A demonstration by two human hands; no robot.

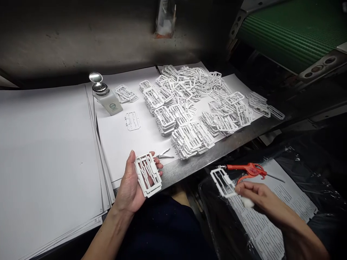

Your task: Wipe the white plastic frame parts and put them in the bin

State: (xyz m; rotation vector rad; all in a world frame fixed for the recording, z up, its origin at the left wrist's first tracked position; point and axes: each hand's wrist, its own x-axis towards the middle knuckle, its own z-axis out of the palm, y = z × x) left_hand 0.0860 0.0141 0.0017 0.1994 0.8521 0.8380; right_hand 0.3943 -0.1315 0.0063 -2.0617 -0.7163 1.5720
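Note:
My left hand (131, 189) holds a small stack of white plastic frames (148, 174), its fingers wrapped round the stack from behind. Over the black plastic at the right, my right hand (258, 196) pinches one white frame (222, 182) by its corner. A white wad (247, 202) shows under the fingers of that hand. Piles of similar white frames (189, 137) cover the middle of the paper. One thin frame (132, 121) lies apart on the paper. Metal tweezers (165, 156) lie just beyond my left hand.
A dispenser bottle (108, 101) with its lid up stands at the back left. Large white sheets (48, 159) lie at the left. A red air gun (251, 169) rests near printed sheets (260, 224). A green conveyor belt (300, 29) runs at the upper right.

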